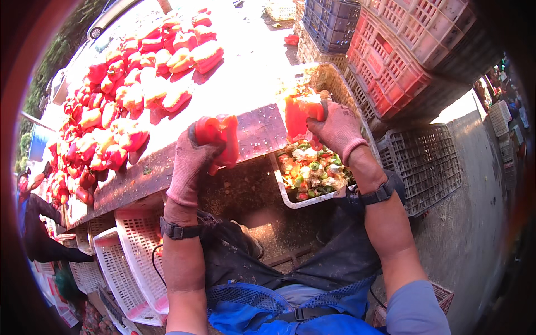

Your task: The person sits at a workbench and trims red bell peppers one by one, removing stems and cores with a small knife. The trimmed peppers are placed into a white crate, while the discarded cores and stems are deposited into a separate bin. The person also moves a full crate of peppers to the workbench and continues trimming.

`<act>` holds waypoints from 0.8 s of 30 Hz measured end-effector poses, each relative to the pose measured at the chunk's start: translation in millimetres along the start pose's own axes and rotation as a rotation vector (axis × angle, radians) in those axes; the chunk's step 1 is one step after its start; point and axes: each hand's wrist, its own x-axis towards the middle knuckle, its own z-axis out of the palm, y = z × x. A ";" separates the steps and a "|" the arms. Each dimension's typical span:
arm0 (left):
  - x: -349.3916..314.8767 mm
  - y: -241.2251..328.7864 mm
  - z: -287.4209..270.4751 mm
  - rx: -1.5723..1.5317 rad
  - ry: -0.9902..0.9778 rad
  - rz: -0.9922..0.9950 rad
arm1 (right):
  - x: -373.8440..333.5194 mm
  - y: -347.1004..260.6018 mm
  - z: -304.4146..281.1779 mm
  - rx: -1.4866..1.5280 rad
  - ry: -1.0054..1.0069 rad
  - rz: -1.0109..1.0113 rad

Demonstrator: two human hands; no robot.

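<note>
My left hand (187, 159), in a pinkish work glove with dark fingertips, is closed around a red bell pepper piece (229, 142) at the table's near edge. My right hand (339, 129), gloved alike, grips another red bell pepper piece (297, 118) above a white plastic crate (290, 203). Cut pepper scraps (314, 174), with pale cores and green stems, fill the near part of that crate. Both pepper pieces look opened up, and the two are apart. Whole red bell peppers (114, 120) lie heaped on the table (262, 129) to the left. Glare washes out the tabletop.
Stacked red crates (388, 72) and a dark blue crate (330, 25) stand at the far right. A grey mesh crate (421, 164) is on the ground to my right. White and pink crates (139, 240) sit below the table. At the left edge, another person's leg (42, 229) shows.
</note>
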 end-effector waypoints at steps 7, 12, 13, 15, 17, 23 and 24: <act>-6.2 6.3 47.3 -0.664 -0.334 0.003 | -14.2 -26.4 32.3 0.679 -0.291 0.007; -4.2 14.8 59.6 -0.827 -0.128 0.012 | -12.7 -32.5 32.7 1.010 -0.390 0.006; -3.6 14.9 56.6 -0.797 -0.204 -0.017 | -11.6 -31.2 31.2 0.952 -0.414 0.008; -2.2 14.0 45.0 -0.666 -0.342 -0.167 | -10.6 -32.1 30.5 0.930 -0.421 0.029; -6.5 12.2 37.5 -0.554 -0.330 -0.210 | -15.7 -31.4 22.6 0.993 -0.533 0.045; -9.4 11.1 32.1 -0.659 -0.191 -0.043 | -25.6 -50.9 19.2 0.841 -0.416 -0.056; -10.4 11.5 27.8 -0.644 -0.174 -0.001 | -26.5 -52.6 21.0 0.856 -0.423 -0.059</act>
